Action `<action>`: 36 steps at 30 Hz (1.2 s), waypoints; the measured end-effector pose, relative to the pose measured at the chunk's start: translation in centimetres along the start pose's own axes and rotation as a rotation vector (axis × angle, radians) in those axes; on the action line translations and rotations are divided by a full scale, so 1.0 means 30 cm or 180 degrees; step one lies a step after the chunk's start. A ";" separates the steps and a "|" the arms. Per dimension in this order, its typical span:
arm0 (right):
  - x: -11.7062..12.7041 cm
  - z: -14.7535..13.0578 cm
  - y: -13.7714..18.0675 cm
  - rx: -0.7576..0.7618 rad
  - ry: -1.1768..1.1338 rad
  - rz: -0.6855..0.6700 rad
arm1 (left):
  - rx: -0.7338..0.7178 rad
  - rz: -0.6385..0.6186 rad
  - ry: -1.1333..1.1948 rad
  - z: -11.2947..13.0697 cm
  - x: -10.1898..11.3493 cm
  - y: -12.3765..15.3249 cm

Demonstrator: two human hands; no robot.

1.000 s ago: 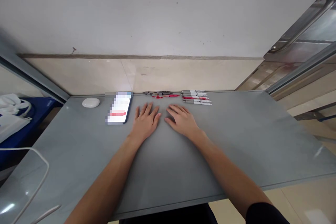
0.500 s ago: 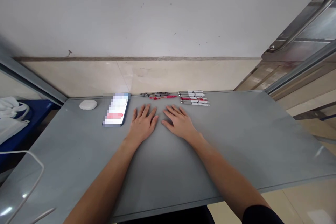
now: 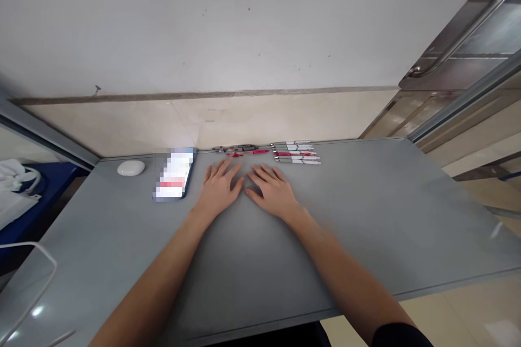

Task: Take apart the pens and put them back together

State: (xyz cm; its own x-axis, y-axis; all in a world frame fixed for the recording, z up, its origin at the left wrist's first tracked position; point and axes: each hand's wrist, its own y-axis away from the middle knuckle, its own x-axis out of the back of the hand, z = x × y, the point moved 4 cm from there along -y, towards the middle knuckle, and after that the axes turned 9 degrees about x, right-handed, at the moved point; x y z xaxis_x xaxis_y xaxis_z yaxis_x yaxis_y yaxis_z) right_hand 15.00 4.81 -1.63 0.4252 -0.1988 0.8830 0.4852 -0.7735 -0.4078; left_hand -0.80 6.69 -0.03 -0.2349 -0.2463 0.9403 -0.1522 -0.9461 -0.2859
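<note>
Palm down on the grey table, my left hand lies open with its fingers spread, holding nothing. My right hand rests flat beside it, also open, the two thumbs a small gap apart. Just beyond my left fingertips, at the table's back edge, are several dark pens and a red pen. Behind and to the right of my right hand, several white-and-grey pens lie in a row with a red one among them. A phone with a lit, blurred screen lies left of my left hand.
A white rounded case sits left of the phone. A white cable loops over the table's left side. A wall rises behind the table. At far left, white bags lie on a blue surface; a metal door handle is upper right.
The view has shifted slightly, so things appear a little further left. Both hands stay flat on the table; my thumbs look slightly closer together.
</note>
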 end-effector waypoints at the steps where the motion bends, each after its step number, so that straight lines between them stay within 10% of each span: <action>1: 0.000 0.000 0.000 0.0002 0.0003 0.0003 | -0.0011 0.0051 0.0020 0.006 0.003 -0.015; 36: 0.008 -0.001 -0.011 -0.0009 0.0042 -0.0272 | -0.0610 0.0298 -0.0165 0.050 -0.094 -0.234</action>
State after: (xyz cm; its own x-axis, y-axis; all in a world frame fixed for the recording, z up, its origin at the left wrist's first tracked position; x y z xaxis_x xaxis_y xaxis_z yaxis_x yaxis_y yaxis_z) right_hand 14.91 5.01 -1.27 0.3722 -0.1397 0.9176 0.5172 -0.7897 -0.3301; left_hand 2.37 13.72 -0.40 -0.2078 -0.3465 0.9148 -0.3129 -0.8625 -0.3977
